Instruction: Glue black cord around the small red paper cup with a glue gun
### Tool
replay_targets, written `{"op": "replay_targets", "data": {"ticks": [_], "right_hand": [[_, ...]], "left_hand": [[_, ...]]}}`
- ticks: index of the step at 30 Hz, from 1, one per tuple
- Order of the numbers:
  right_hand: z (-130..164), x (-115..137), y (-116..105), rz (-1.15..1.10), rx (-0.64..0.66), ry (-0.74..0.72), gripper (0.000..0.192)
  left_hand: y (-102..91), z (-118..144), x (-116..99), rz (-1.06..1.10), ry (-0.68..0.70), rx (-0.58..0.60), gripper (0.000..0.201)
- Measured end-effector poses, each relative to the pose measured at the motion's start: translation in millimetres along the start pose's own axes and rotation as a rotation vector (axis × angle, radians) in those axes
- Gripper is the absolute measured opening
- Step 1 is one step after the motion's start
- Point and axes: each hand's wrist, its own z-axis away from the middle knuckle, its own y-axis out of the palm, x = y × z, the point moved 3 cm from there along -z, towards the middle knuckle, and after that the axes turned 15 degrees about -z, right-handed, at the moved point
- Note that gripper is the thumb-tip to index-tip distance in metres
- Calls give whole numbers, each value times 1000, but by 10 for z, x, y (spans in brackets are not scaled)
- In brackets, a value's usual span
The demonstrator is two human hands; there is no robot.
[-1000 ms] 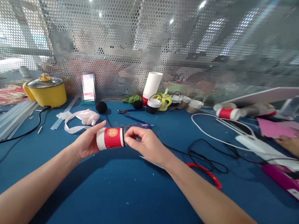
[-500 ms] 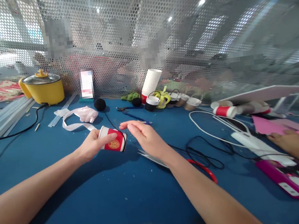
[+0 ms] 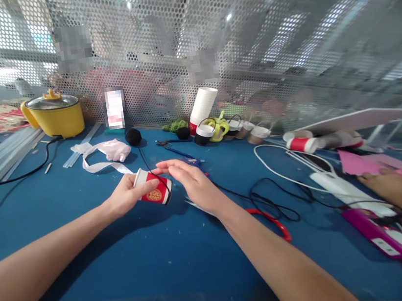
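Tipped down at its right end, the paper cup (image 3: 154, 193) has swung from the nearly level pose of 1 second ago, and its gold emblem has rolled toward the lower side. It is just below the middle of the frame, slightly left of center, lying on its side above the blue table (image 3: 157, 269). White shows at its left end; a bright red band covers most of the body, bearing 1 round gold emblem with cut-through lettering-like lines. Black yarn (image 3: 145, 159) comes down from a dark ball (image 3: 133, 137) at upper left of center, crosses the red, and edges the right end in black. The left hand (image 3: 122, 198) grips the cup, thumb laid across the red. The right hand (image 3: 194, 185) has its fingers stretched toward the yarn; I cannot tell whether they pinch it. Red-handled scissors (image 3: 285, 233) lie at lower right of center, partly under the right forearm.
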Motion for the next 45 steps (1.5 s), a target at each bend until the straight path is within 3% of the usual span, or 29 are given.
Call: {"op": "replay_targets", "data": {"ticks": [8,11,14,17,19,22,25,28,32,35,37,41,45], "right_hand": [[65,14,123,-6,69,-98,29],[22,14,49,32,33,-100,28],[-101,5,-252,160,-143,-80,26],[-222,-51,-684,603,-414,51,15],[-277,-137,-891,697,-448,132,8],[-314,-331,-1022,724,-390,239,27],[-320,-501,-1026,712,-376,275,31],[-306,-549,-1015,657,-416,276,17],[-208,-370,-957,496,-403,254,26],[-67,-177,-817,268,-293,266,14],[40,-87,-699,164,-241,290,18],[194,7,-502,203,-176,253,19],[259,49,-440,309,-135,278,22]], "left_hand": [[34,6,9,77,-18,-5,32],[27,-8,31,67,-33,-1,31],[3,-20,48,31,-62,-30,31],[-15,-31,57,-4,-71,-56,31],[-17,-39,66,-26,-66,-52,31],[-20,-46,76,-59,-68,-59,31],[-21,-43,74,-75,-84,-69,29],[-11,-41,65,-66,-94,-58,28],[-2,-47,56,-34,-94,-53,25],[-8,-51,58,-13,-137,-70,22],[-17,-55,61,0,-157,-83,22],[-40,-72,66,-17,-173,-104,23],[-57,-82,81,-80,-226,-131,22]]}}
